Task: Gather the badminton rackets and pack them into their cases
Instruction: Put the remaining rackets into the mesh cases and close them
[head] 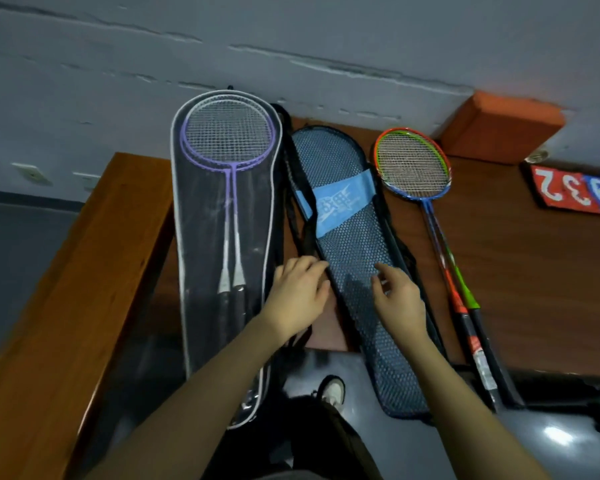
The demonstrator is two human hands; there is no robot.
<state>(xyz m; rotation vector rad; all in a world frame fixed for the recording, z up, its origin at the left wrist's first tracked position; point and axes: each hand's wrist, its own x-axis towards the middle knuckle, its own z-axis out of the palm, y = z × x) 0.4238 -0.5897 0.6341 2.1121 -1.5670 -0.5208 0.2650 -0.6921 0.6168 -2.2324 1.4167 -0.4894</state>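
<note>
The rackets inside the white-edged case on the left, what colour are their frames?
Purple frames, seen through the see-through case in the head view.

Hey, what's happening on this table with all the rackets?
A person is packing badminton rackets into cases on a wooden table. The two purple rackets already lie inside the clear case on the left. Both hands are at the blue mesh case in the middle: the left hand at its dark edge, the right hand over the mesh. The colourful pair of rackets lies beside it, not yet packed.
</note>
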